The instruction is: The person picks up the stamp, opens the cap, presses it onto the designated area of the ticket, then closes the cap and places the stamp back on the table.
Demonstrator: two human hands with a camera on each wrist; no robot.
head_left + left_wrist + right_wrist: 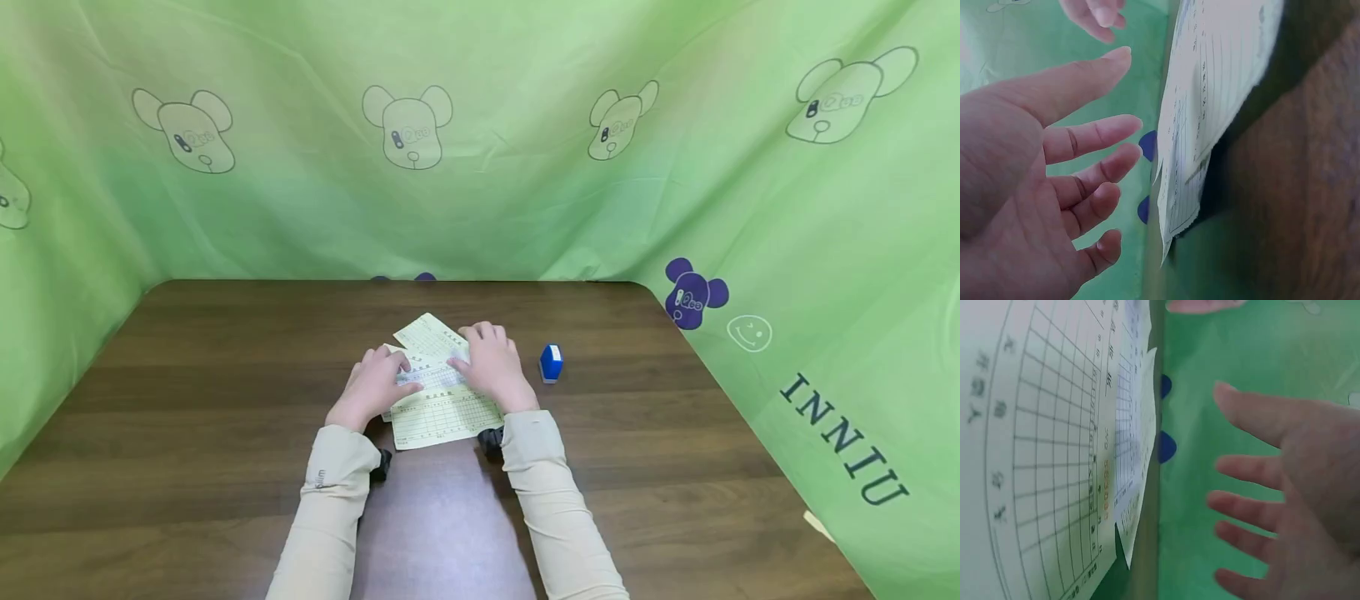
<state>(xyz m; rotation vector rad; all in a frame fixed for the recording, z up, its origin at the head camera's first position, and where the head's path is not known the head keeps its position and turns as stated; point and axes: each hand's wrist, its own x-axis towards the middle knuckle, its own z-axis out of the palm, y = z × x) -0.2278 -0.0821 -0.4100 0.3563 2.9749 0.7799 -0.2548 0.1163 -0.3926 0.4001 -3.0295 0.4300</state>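
Note:
Several printed paper forms lie overlapped and fanned out on the table: a pale yellow one in front (442,419), a bluish one (438,378) in the middle and another yellow one (422,332) behind. Over their left side hovers my left hand (372,385), its fingers loosely bent. My right hand (495,364) is over their right side, thumb toward the middle. Both wrist views show the left palm (1016,169) and right palm (1316,481) facing the papers with relaxed, spread fingers and a gap to the sheets. Neither hand grips anything.
A small blue stamp (551,363) stands on the table to the right of my right hand. The brown wooden table (187,433) is bordered by a green printed curtain (510,200) at the back and sides.

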